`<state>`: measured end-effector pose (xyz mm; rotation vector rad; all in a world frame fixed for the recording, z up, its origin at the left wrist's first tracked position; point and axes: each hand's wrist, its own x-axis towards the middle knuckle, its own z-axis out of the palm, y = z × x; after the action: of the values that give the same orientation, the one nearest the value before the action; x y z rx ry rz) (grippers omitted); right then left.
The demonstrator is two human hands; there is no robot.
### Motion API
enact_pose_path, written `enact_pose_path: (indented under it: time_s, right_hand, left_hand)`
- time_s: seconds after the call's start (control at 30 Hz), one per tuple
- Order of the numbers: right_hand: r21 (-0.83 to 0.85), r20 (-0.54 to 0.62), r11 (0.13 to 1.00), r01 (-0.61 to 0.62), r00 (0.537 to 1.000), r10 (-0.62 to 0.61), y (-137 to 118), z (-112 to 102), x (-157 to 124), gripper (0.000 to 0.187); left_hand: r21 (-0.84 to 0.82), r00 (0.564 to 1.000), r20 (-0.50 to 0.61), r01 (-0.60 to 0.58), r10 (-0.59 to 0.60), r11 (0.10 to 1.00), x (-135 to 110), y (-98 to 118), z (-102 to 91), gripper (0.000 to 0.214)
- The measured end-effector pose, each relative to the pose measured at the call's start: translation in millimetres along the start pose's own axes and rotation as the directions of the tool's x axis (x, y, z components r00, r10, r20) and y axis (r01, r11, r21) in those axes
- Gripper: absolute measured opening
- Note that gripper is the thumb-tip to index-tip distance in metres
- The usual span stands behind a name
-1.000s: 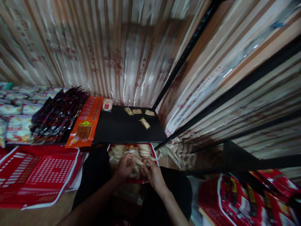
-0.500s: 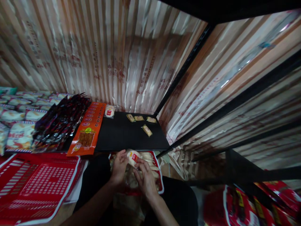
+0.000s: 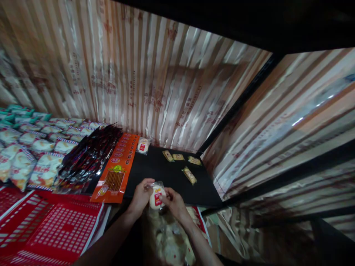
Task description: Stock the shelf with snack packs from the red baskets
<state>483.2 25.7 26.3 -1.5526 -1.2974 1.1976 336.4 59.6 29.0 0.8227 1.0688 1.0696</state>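
Observation:
In the head view, a small clear packet holding a round white snack with a red label is held between my two hands, just over the shelf's front edge. My left hand is closed on the packet's left upper edge. My right hand pinches its right side. Below, a large clear bag full of pale round pieces lies in front of me. A red basket with a white rim shows partly behind my right forearm. A similar round white packet lies at the back of the black shelf.
Several small yellowish packets lie on the shelf's right part. Left of them are an orange snack pack, a dark heap of packets and white snack bags. A red basket stands lower left; black frame posts rise right.
My hands have raised the round packet from over the basket toward the shelf, its label now facing me more. The view has shifted, showing more of the large clear bag.

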Motion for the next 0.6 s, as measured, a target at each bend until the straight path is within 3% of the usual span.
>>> enact_pose_path:
  time_s: [0.17,0.23,0.3,0.37,0.43,0.6]
  right_hand:
    - [0.119,-0.031,0.991,-0.069,0.997,0.073,-5,15,44,0.036]
    - [0.124,-0.068,0.988,-0.09,0.993,0.099,-6,20,64,0.033]
    - [0.135,-0.103,0.986,-0.101,0.988,0.115,-8,26,84,0.029]
    - [0.129,-0.149,0.987,-0.099,0.982,0.118,-10,33,105,0.025]
    - [0.073,-0.213,0.993,-0.09,0.972,0.103,-13,40,125,0.023]
    - [-0.063,-0.305,0.996,-0.062,0.952,0.039,-17,55,172,0.019]
  left_hand:
    - [0.267,0.989,-0.105,-0.071,0.102,0.961,47,6,-13.0,0.03]
    - [0.458,0.967,-0.147,-0.121,0.209,0.881,61,10,-16.7,0.038]
    - [0.646,0.918,-0.16,-0.182,0.364,0.742,69,14,-19.4,0.046]
    - [0.779,0.858,-0.122,-0.228,0.498,0.584,73,16,-21.3,0.049]
    - [0.848,0.833,-0.049,-0.257,0.551,0.463,76,15,-22.4,0.049]
    - [0.898,0.876,0.118,-0.295,0.467,0.327,93,12,-23.3,0.051]
